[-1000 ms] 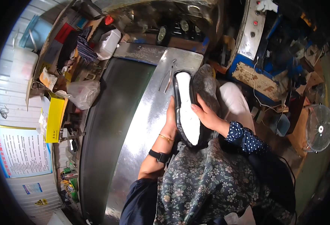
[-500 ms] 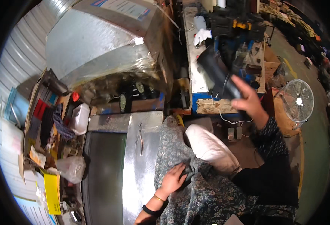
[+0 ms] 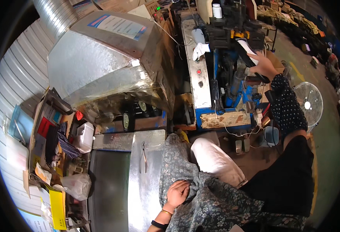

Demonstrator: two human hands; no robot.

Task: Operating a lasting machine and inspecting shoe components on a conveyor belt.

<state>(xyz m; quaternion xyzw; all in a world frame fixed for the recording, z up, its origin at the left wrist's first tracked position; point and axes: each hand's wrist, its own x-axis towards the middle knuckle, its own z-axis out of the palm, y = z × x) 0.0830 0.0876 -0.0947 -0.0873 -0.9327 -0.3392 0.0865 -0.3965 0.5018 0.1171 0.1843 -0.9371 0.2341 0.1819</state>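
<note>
While the right hand [image 3: 264,66] holds a shoe [image 3: 246,48] at the machine [image 3: 219,38], the left hand [image 3: 177,193] rests on the lap

Although I am watching from far off through the head camera, the main point is clear to me: the shoe is at the machine and has not been let go.

The shoe, dark-edged with a white underside facing upward, is at the upper right, slanting down from the machine's black head, just below a yellow part [image 3: 240,34]. I cannot tell whether it touches the machine or only overlaps it in my view.

The right hand is closed around the shoe's near side, fingers over the white underside and thumb lower down. The arm, in a dotted sleeve [image 3: 288,98], is stretched well out.

The left hand lies on the floral cloth [image 3: 179,158] over the lap, fingers together and slightly bent. Its palm is hidden, so I cannot tell whether it grips the cloth.

As I judge it, the reach to the machine is done and the release is left. Whether the shoe needs more work, I cannot tell from here.

A slim metal tool [image 3: 145,155] lies untouched on the shiny bench [image 3: 143,197], well apart from the shoe.
</note>
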